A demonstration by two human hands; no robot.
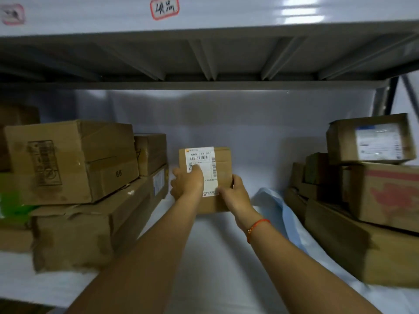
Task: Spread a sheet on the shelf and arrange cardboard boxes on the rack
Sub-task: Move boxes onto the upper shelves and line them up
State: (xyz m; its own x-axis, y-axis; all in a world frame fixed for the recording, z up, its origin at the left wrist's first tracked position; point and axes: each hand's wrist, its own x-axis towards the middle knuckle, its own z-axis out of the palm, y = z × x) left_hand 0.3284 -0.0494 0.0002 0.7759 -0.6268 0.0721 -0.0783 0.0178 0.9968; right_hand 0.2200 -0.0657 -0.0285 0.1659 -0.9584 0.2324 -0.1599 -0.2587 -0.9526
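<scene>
A small cardboard box [223, 164] with a white shipping label stands in the middle of the shelf, far back. My left hand [187, 182] grips its left side, fingers over the label. My right hand [235, 192] holds its right lower edge; a red string bracelet circles that wrist. A white sheet [215, 257] covers the shelf floor beneath the box. A pale blue fold of sheet [278, 205] is bunched to the right of the box.
Stacked cardboard boxes [74, 164] fill the left side, a long box [90, 230] under them. More boxes [371, 200] are piled on the right. The metal shelf above [204, 55] hangs low overhead, with a red-framed label [164, 6] on its front.
</scene>
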